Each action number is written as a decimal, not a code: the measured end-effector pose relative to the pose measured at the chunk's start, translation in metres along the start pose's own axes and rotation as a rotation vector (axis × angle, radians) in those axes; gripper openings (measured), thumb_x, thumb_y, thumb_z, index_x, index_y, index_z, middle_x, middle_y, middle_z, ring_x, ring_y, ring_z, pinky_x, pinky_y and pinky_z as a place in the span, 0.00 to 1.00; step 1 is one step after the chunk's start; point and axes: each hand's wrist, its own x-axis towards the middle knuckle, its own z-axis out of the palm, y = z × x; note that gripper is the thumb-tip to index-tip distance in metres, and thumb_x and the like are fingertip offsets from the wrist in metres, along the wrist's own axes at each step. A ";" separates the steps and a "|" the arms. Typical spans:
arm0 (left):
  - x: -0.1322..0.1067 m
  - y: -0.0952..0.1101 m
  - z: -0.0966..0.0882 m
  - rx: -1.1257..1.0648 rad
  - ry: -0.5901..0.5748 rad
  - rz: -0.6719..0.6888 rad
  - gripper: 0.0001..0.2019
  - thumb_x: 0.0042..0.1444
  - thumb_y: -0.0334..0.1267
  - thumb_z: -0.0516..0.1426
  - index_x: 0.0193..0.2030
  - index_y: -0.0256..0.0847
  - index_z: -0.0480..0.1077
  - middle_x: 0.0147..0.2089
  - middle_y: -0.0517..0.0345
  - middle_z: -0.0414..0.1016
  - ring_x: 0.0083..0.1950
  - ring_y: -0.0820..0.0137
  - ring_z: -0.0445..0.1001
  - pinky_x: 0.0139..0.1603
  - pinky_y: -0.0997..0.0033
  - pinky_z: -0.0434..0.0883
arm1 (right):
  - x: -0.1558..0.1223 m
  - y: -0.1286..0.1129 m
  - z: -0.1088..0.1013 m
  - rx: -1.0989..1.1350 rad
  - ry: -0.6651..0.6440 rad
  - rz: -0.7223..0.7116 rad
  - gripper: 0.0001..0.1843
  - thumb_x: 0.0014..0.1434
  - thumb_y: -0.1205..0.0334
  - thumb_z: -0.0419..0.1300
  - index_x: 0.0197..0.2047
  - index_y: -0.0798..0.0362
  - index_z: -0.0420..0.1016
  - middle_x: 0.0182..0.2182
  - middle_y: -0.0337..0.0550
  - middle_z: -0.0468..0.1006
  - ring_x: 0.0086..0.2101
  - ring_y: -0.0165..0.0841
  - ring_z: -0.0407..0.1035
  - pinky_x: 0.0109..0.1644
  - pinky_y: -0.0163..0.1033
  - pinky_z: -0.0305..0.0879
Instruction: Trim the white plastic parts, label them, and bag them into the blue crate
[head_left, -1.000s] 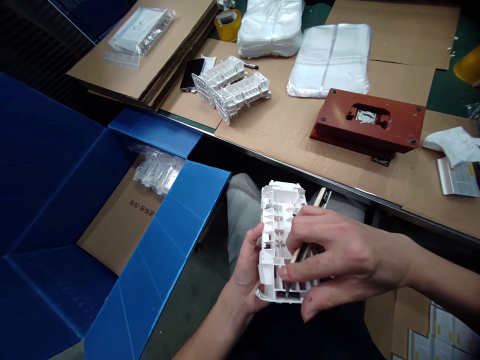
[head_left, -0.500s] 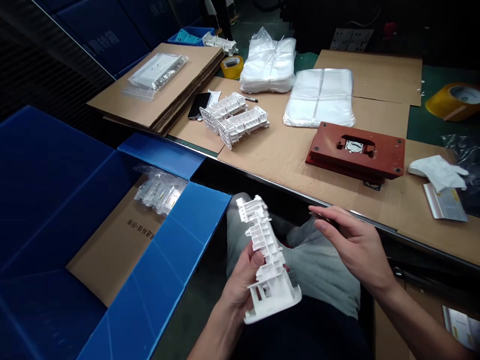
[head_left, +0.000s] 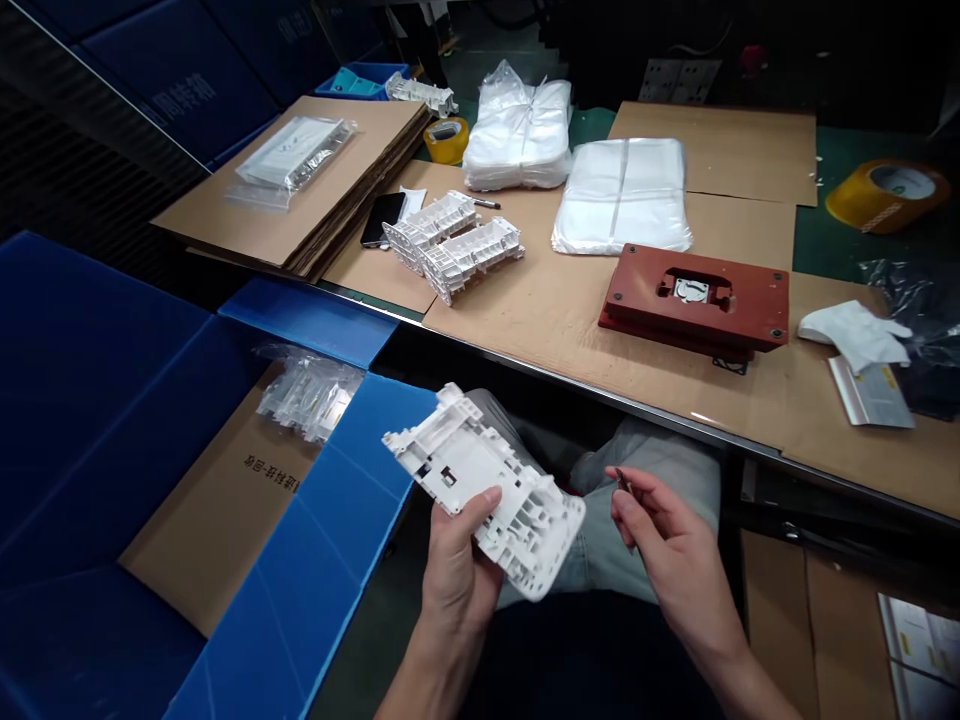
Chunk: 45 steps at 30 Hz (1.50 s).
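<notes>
My left hand (head_left: 457,570) grips a white moulded plastic part (head_left: 480,470) from below, with the thumb on its ribbed face. The part is tilted, with its flat, slotted side facing up, and it sits just above my lap. My right hand (head_left: 671,555) is apart from the part, off to its right. Its fingertips pinch a slim pointed tool (head_left: 622,482), and most of the tool is hidden by the fingers.
To the left stands a blue corrugated bin (head_left: 315,480) with bagged parts (head_left: 307,395) on cardboard. Ahead, the cardboard-covered table (head_left: 525,330) holds a red metal fixture (head_left: 694,300), similar white parts (head_left: 454,245), a phone (head_left: 381,218) and plastic bag stacks (head_left: 622,195).
The white part has turned from upright to a tilted position with its flat side up. My right hand has left the part and moved right. The view has shifted up the table.
</notes>
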 end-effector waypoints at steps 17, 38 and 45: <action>-0.022 0.000 0.018 0.012 -0.071 0.403 0.39 0.53 0.24 0.62 0.68 0.62 0.61 0.69 0.59 0.68 0.70 0.48 0.63 0.61 0.47 0.74 | -0.027 -0.044 0.010 -0.463 -0.035 -0.599 0.22 0.65 0.56 0.63 0.57 0.60 0.77 0.28 0.41 0.71 0.26 0.29 0.66 0.28 0.35 0.68; -0.025 0.000 0.024 0.038 0.011 0.385 0.41 0.50 0.25 0.61 0.69 0.62 0.59 0.67 0.58 0.71 0.71 0.47 0.62 0.62 0.44 0.72 | -0.024 -0.039 0.011 -0.415 -0.025 -0.605 0.16 0.63 0.60 0.65 0.52 0.58 0.79 0.29 0.41 0.71 0.26 0.29 0.66 0.28 0.36 0.66; -0.024 -0.002 0.025 0.043 0.028 0.369 0.41 0.50 0.26 0.62 0.69 0.61 0.59 0.65 0.58 0.72 0.70 0.47 0.63 0.63 0.43 0.70 | -0.023 -0.037 0.011 -0.401 -0.045 -0.591 0.16 0.64 0.60 0.64 0.53 0.59 0.79 0.27 0.41 0.70 0.25 0.28 0.64 0.27 0.35 0.65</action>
